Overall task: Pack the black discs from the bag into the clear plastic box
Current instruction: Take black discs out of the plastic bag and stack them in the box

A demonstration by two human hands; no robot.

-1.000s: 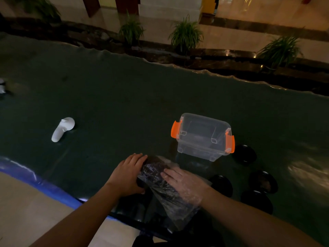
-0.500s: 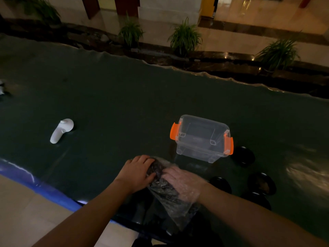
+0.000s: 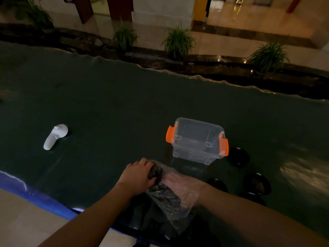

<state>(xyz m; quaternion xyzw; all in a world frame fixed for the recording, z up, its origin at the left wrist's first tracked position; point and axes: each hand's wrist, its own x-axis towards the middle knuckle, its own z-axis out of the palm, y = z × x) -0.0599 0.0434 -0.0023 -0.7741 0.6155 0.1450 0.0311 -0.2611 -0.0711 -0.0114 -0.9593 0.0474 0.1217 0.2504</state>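
A lobby-like hall — polished floor (image 3: 258, 20), potted plants (image 3: 179, 41), pillars (image 3: 121, 8).

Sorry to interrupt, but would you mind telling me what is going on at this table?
A person is working at a clear plastic bag of dark pieces on the dark table. The right hand is inside the bag, and the left hand grips its end from outside. The clear plastic box with orange latches stands just beyond, apparently empty. Four black discs lie on the table to its right.

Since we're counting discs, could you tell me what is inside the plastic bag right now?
The right hand is inside the bag, over a dark mass, probably discs. Crinkled film and hands prevent counting them.
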